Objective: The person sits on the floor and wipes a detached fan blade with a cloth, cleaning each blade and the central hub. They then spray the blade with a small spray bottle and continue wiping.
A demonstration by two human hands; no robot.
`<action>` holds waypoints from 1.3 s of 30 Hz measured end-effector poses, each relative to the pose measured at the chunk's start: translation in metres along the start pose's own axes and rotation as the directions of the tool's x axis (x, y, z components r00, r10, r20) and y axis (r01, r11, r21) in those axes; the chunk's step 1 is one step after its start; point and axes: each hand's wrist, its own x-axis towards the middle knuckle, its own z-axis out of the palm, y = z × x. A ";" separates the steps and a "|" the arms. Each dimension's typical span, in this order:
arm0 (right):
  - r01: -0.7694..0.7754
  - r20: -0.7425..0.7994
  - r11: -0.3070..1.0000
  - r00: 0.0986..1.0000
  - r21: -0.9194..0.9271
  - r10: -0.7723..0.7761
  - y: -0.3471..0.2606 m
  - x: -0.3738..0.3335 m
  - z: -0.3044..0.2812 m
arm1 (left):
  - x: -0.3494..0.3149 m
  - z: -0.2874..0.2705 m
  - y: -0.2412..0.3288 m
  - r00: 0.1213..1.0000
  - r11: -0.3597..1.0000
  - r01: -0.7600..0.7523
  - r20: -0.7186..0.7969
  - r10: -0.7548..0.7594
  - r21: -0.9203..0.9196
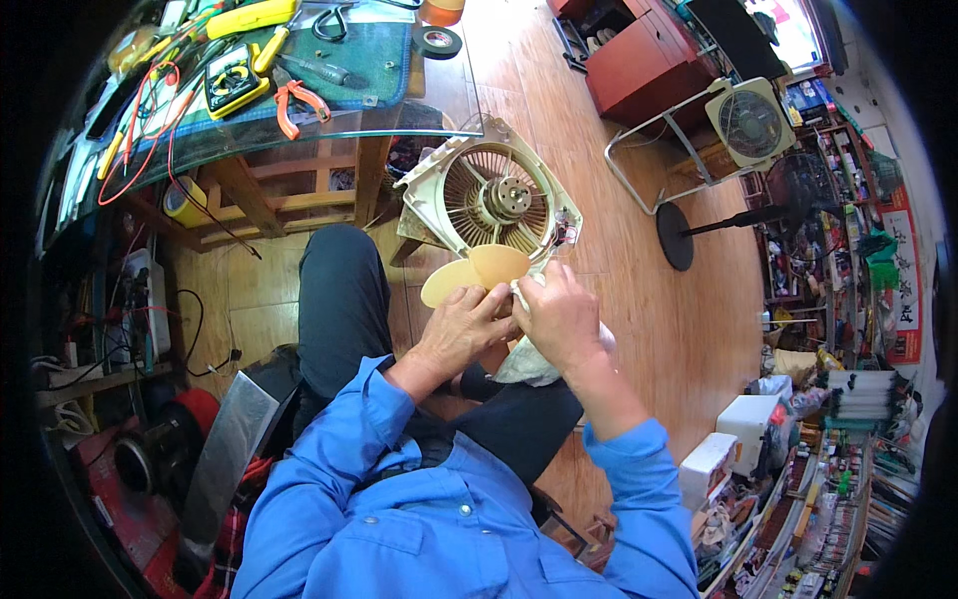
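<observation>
A cream-yellow fan blade [449, 283] with rounded lobes is held over my lap, between my knees and the opened fan. My left hand [454, 334] is closed on the near side of the blade, its fingers partly hiding it. In my right hand [561, 317] is a whitish cloth [526, 366], pinched at the blade's right side and hanging down below my fingers. Just beyond the blade is an opened cream fan housing [431, 205], its round grille and central motor [511, 198] exposed. Loose thin wires show at its right corner.
At upper left, a glass-topped table [379, 110] holds a yellow-black multimeter [232, 82], orange-handled pliers [298, 104] and black tape [437, 41]. A box fan [750, 124] and a black stand fan [677, 238] are at right. Crowded shelves [828, 489] line the right side.
</observation>
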 end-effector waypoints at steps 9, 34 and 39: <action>-0.255 -0.220 0.949 0.930 0.186 0.293 0.020 -0.031 0.016 | 0.001 -0.009 0.012 0.996 0.998 -0.033 0.078 0.037 -0.052; -0.044 -0.395 0.903 0.889 0.427 0.231 0.028 -0.061 -0.006 | 0.011 -0.023 -0.021 0.951 0.691 0.303 0.160 -0.264 -0.656; -0.068 -0.468 0.787 0.772 0.613 0.431 0.052 -0.059 -0.034 | 0.011 -0.025 -0.022 0.914 0.435 0.390 0.280 -0.295 -0.812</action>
